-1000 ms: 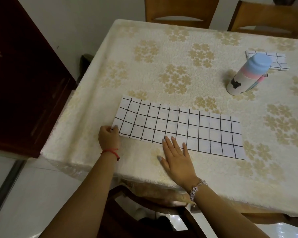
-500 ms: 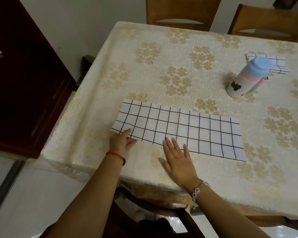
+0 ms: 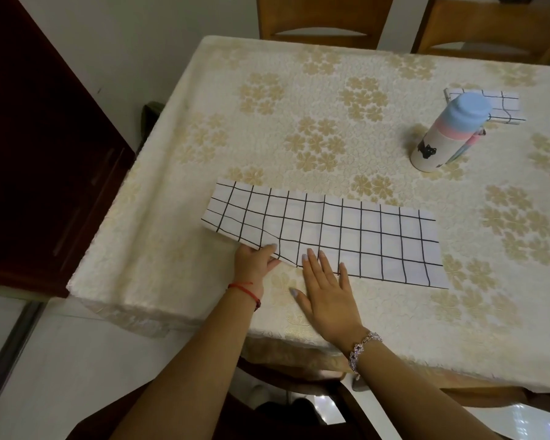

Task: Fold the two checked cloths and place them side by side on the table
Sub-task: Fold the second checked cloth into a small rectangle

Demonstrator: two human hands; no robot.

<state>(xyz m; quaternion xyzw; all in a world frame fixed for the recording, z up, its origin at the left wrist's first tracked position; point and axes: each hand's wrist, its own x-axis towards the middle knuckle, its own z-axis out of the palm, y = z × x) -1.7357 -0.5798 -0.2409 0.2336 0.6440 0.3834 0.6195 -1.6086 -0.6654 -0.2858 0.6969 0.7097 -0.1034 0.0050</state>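
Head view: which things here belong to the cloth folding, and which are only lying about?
Belong to the job: long checked cloth, its near edge pinched by the left hand and pressed by the flat fingers of the right hand; folded checked cloth at the far right; table.
Lying about: bottle, two chairs, dark cabinet.

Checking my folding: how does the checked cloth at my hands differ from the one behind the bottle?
The near cloth is a long strip; the far cloth is a small folded packet. The left hand pinches the near cloth, the right hand presses it; the far cloth lies untouched behind the bottle. Both are white, black-gridded.
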